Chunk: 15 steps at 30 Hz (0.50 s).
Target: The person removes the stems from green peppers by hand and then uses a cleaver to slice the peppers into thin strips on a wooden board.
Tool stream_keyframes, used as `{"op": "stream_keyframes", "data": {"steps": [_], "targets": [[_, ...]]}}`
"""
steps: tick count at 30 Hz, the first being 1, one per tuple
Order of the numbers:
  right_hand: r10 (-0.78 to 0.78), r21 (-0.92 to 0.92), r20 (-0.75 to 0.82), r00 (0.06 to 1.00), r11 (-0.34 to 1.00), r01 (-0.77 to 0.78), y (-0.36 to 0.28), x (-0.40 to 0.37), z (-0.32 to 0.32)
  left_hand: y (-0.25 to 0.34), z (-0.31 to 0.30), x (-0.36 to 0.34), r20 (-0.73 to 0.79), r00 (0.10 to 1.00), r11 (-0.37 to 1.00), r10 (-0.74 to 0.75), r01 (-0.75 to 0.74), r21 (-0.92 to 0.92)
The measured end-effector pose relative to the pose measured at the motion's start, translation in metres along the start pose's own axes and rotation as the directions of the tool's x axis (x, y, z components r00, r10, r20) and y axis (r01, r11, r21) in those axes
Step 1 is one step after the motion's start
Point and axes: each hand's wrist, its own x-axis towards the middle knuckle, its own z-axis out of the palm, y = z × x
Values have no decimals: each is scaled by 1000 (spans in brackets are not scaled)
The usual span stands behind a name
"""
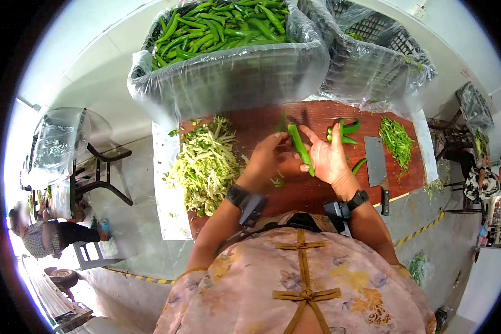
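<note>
My right hand is turned palm up, its thumb held out to the side, and a long green chili pepper lies across its fingers. Close beside the pepper is my left hand, fingers curled and smeared by motion; whether it grips anything cannot be made out. A blurred green streak shows just above it. Beyond my right hand several green peppers lie on the reddish-brown board, with a single pepper nearer me. A cleaver rests right of them, its black handle toward me.
Pale green shredded scraps heap at the board's left; thin green pieces pile at its right. Behind stand a plastic-lined crate full of peppers and another lined crate. Other people sit at far left and far right.
</note>
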Motion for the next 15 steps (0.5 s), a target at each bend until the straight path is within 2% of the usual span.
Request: {"op": "stream_keyframes", "data": {"steps": [1, 2, 5, 7, 8, 11, 13, 14, 15], "targets": [[21, 95, 45, 999, 995, -25, 1, 1, -4, 6, 5, -2, 28, 999, 990, -26, 30, -136], [22, 96, 45, 999, 995, -26, 2, 0, -5, 9, 6, -3, 58, 997, 962, -48, 62, -267], [37, 143, 88, 995, 989, -49, 6, 1, -1, 9, 1, -3, 61, 998, 957, -13, 30, -290], [68, 98, 194, 979, 991, -89, 9, 3, -3, 20, 11, -11, 35, 999, 957, -12, 21, -289], [69, 99, 194, 979, 991, -90, 11, 4, -2, 25, 15, -14, 10, 1000, 958, -10, 13, -288], [75, 123, 178, 981, 988, -98, 16, 3, 11, 32, 12, -15, 73, 997, 974, -39, 54, -220], [55, 100, -4, 998, 994, -54, 17, 1, 26, 31, 11, -15, 41, 998, 978, -36, 44, -205], [56, 100, -4, 998, 994, -55, 18, 2, 25, 30, 10, -14, 11, 999, 981, -34, 36, -189], [9, -71, -30, 1000, 997, -11, 19, 2, 23, 29, 9, -14, 10, 999, 981, -34, 35, -189]]}}
